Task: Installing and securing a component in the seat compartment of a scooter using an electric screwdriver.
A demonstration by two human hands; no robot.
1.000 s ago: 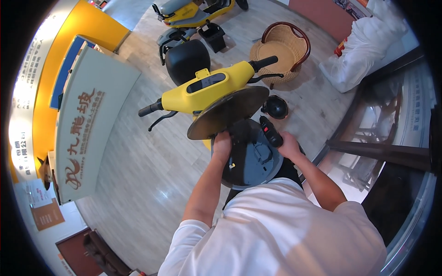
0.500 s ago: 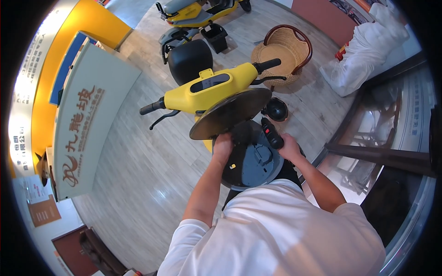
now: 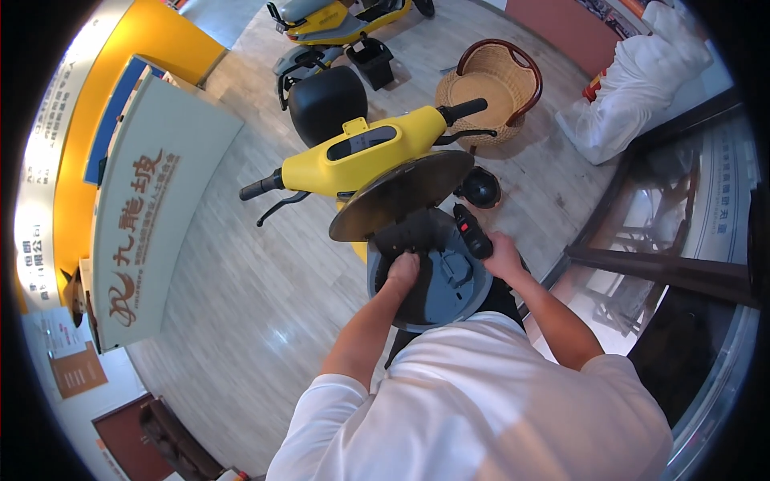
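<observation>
In front of me stands a yellow scooter (image 3: 361, 164), with a dark rounded lid (image 3: 401, 196) tilted up behind the handlebar. Below the lid is a grey, round-edged storage basin (image 3: 477, 284) with moulded shapes in its floor. My left hand (image 3: 405, 271) reaches into the basin's left part, fingers curled together; whatever they may hold is hidden. On the basin's right side my right hand (image 3: 504, 256) grips a black cordless screwdriver (image 3: 472, 232) with a red button. The tool points away from me, above the rim.
A black helmet-like object (image 3: 481, 188) lies on the floor beyond the basin. Further off are a wicker chair (image 3: 489, 88), a black bin (image 3: 373, 62) and another yellow scooter (image 3: 345, 28). A white counter (image 3: 160, 200) stands left, a dark-framed glass case (image 3: 658, 232) right.
My left hand has moved from under the lid's edge down and right into the basin. A small yellow piece seen there before no longer shows. The right hand keeps the screwdriver in place.
</observation>
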